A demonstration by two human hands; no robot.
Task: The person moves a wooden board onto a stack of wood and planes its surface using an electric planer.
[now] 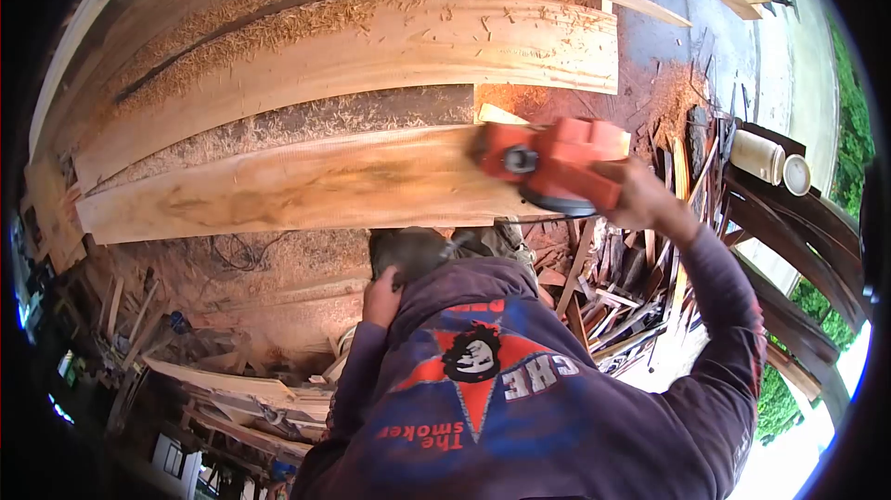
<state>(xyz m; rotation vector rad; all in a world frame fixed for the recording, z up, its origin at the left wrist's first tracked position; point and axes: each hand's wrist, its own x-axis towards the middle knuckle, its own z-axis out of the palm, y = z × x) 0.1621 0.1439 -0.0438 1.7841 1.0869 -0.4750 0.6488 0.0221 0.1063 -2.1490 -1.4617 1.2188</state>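
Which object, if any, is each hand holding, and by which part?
The right hand holds the red power tool by its right end; whether the left hand holds anything cannot be told.

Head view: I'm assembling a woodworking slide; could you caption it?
Right hand gripping a red power planer at one end of a long wooden board, wood shavings scattered on the plank beyond.
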